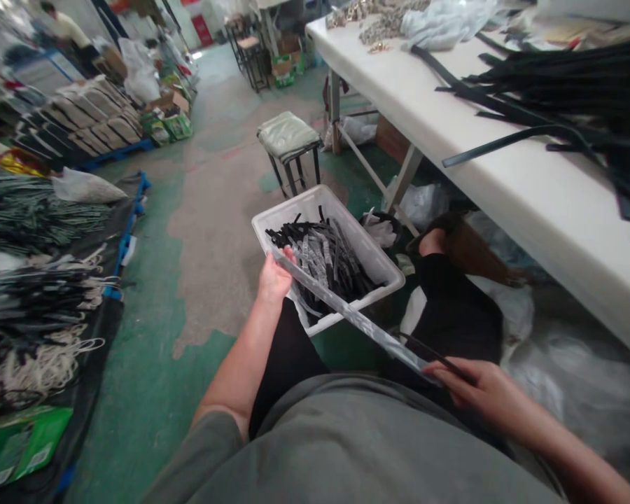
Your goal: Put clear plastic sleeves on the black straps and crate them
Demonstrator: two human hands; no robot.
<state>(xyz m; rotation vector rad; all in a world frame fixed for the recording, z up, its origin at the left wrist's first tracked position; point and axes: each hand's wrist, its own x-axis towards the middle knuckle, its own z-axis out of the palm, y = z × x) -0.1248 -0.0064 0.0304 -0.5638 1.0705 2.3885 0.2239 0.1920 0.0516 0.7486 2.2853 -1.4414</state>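
Observation:
My left hand [274,278] is closed on the far end of a long grey plastic-wrapped strip [354,315], held over the near corner of a white plastic bin [378,257]. The bin sits on the floor in front of my knees and holds several black and grey strips [325,259]. My right hand [483,392], low at the right, pinches the strip's near end together with a thin black strap [435,355]. The strip runs diagonally between both hands above my lap.
A long white table [504,168] at right carries a pile of black straps [567,98] and metal chain. A small padded stool [288,136] stands beyond the bin. Bundles of cords and stacked goods line the left floor [36,294]. Another person works far back at the left [66,28].

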